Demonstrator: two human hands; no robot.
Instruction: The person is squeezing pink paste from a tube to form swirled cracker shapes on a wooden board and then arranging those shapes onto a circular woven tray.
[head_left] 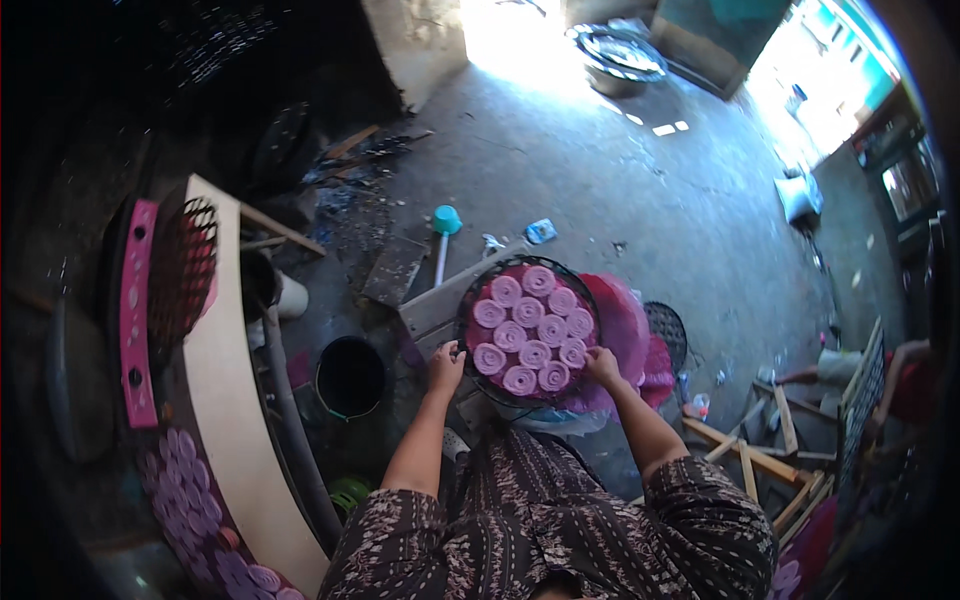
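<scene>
A round black tray (463, 325) with a lattice-like rim lies in front of me, its inside covered in dark red. Several pink spiral coils (525, 310) sit on it, close together. My left hand (446, 367) is closed on the tray's left rim, fingers bent round the edge. On the opposite side, my right hand (602, 368) is closed at the right rim, its fingertips beside the outermost coil. Whether those fingertips also touch that coil, I cannot tell. Pink sheeting (622, 325) bulges out beyond the tray's right side, and a wooden board (432, 312) shows at its left.
A black bucket (350, 377) stands left of my arm, near a long pale plank (235, 390). More pink coils (185, 490) lie at lower left. A turquoise dipper (446, 220) rests on the floor ahead. Wooden frames (780, 440) and another person's arm (905, 355) are at right.
</scene>
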